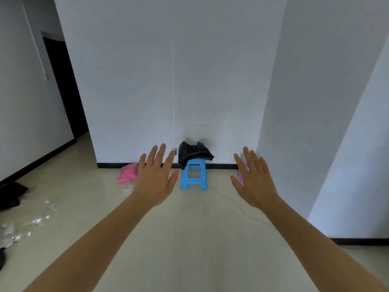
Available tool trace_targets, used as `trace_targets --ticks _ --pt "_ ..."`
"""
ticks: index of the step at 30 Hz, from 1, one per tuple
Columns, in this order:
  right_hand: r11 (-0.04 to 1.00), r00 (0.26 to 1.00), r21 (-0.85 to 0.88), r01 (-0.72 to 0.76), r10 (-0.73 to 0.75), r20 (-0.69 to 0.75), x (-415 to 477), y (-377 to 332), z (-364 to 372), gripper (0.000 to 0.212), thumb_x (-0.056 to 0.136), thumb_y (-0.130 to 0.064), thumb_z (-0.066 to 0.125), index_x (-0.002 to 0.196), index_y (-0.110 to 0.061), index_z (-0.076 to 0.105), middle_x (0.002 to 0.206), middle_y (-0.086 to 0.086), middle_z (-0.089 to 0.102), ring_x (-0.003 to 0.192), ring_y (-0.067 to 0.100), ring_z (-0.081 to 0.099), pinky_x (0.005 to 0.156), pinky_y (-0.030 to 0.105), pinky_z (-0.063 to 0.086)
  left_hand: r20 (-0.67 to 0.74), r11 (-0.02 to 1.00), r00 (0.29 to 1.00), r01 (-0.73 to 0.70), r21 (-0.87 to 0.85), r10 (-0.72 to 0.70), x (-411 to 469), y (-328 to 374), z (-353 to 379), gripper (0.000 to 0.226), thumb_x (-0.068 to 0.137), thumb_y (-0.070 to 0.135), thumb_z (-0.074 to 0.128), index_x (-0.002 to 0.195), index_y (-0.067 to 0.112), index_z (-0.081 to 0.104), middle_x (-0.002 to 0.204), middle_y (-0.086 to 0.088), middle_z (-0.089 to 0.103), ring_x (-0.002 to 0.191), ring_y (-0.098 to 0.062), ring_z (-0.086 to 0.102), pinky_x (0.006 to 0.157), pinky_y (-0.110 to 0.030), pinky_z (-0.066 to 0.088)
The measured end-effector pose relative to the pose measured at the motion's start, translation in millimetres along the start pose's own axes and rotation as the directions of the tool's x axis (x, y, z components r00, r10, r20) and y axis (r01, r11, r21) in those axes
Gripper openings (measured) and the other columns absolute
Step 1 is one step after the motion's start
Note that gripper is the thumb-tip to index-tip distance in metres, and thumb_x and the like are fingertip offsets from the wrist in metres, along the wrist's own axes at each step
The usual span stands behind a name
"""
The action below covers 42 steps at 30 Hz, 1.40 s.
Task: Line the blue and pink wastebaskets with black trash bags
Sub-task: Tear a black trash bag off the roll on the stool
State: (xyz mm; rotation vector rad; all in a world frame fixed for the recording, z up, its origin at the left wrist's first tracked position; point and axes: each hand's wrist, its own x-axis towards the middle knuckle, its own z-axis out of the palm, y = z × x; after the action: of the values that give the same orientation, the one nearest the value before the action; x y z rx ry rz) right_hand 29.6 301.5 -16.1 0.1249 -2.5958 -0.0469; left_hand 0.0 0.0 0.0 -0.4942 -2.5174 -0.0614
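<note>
Both arms reach forward with palms down and fingers spread; the left hand and the right hand are released and grasp nothing, apart from every object ahead; the black trash bags lie in a crumpled heap on the top of a blue stool, which stands on the floor against the foot of the white wall, with the heap spilling over the stool's left edge; no blue wastebasket can be made out; a pink thing lies on the floor to the left by the wall, partly behind the left hand, and whether it is the pink wastebasket I cannot tell; a pinkish patch shows behind the right hand, too hidden to name; scraps of litter lie at the floor's left edge; the bags look thin, soft and very light, likely slippery and clinging together, so I would pinch one loose edge at the top of the heap and peel a single bag free, steadying the rest with the other hand
</note>
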Motion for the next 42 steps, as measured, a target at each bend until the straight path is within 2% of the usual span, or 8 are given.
trace_targets --ticks 7,12,16,20,25,33,38,42 --pt "0.998 0.996 0.013 -0.066 0.065 0.055 132.0 42.7 95.5 0.068 0.100 -0.047 0.038 0.156 -0.017 0.014 0.163 0.013 0.002 0.150 0.030 0.005 0.119 0.049 0.016 0.056 0.995 0.998 0.007 -0.097 -0.002 148.6 -22.0 104.2 0.065 0.097 0.049 0.018 0.149 0.013 0.034 0.157 -0.017 0.026 0.145 -0.036 0.023 0.114 -0.056 0.024" --pt "0.994 0.996 0.073 -0.082 0.079 0.050 226.5 101.4 179.2 0.067 0.099 -0.042 0.045 0.155 -0.015 0.020 0.163 0.015 0.007 0.149 0.032 0.012 0.119 0.050 0.019 0.056 0.996 0.998 -0.033 -0.079 0.037 253.6 -16.4 208.2 0.060 0.100 0.046 0.030 0.153 0.018 0.023 0.161 -0.014 0.013 0.148 -0.033 0.014 0.117 -0.054 0.019" --pt "0.990 0.992 0.092 -0.108 0.101 0.078 300.6 158.6 246.8 0.066 0.100 -0.041 0.045 0.155 -0.014 0.020 0.162 0.016 0.007 0.148 0.034 0.014 0.119 0.050 0.019 0.125 0.996 0.992 0.028 -0.080 -0.017 338.2 -8.9 281.8 0.062 0.100 0.050 0.024 0.154 0.023 0.013 0.163 -0.010 0.003 0.149 -0.030 0.005 0.119 -0.051 0.013" --pt "0.991 0.986 0.076 -0.112 0.102 0.131 395.5 209.5 298.4 0.068 0.100 -0.046 0.039 0.156 -0.017 0.015 0.163 0.015 0.002 0.149 0.033 0.012 0.120 0.048 0.017 0.160 0.999 0.986 0.043 -0.015 -0.040 426.8 -21.5 333.5 0.070 0.094 0.058 0.004 0.154 0.024 0.013 0.163 -0.010 0.004 0.149 -0.031 0.005 0.118 -0.054 0.013" --pt "0.986 0.981 0.111 -0.125 0.106 0.160 509.6 226.0 373.9 0.068 0.100 -0.048 0.038 0.156 -0.018 0.013 0.163 0.014 -0.001 0.149 0.033 0.007 0.120 0.048 0.012 0.162 0.996 0.983 0.078 0.044 -0.084 511.4 -69.1 398.0 0.071 0.093 0.062 0.022 0.152 0.024 0.023 0.162 -0.012 0.013 0.147 -0.037 0.015 0.111 -0.062 0.021" --pt "1.000 0.951 0.012 -0.001 -0.002 0.308 671.7 210.7 541.9 0.068 0.098 -0.060 0.020 0.156 -0.027 0.005 0.163 0.012 -0.012 0.149 0.033 -0.008 0.121 0.049 0.002 0.218 0.991 0.968 0.111 0.072 -0.124 637.0 -169.1 544.7 0.073 0.091 0.061 0.020 0.150 0.019 0.030 0.161 -0.013 0.011 0.145 -0.041 0.017 0.107 -0.066 0.026" --pt "0.999 0.933 -0.037 0.024 -0.009 0.359 776.0 226.8 605.6 0.066 0.098 -0.059 0.021 0.156 -0.030 0.009 0.163 0.012 -0.013 0.149 0.033 -0.011 0.121 0.049 0.000 0.265 0.995 0.959 0.092 0.035 -0.098 747.2 -220.1 615.6 0.072 0.093 0.061 0.014 0.153 0.022 0.021 0.162 -0.014 0.003 0.147 -0.039 0.010 0.111 -0.063 0.021" --pt "0.999 0.934 -0.026 -0.024 0.032 0.355 839.2 256.0 651.7 0.065 0.099 -0.056 0.028 0.155 -0.029 0.014 0.163 0.013 -0.009 0.149 0.033 -0.006 0.120 0.048 0.003 0.283 0.996 0.956 0.088 -0.022 -0.078 830.9 -235.9 679.0 0.066 0.097 0.053 0.030 0.154 0.022 0.016 0.162 -0.013 -0.002 0.148 -0.036 0.003 0.115 -0.060 0.017"
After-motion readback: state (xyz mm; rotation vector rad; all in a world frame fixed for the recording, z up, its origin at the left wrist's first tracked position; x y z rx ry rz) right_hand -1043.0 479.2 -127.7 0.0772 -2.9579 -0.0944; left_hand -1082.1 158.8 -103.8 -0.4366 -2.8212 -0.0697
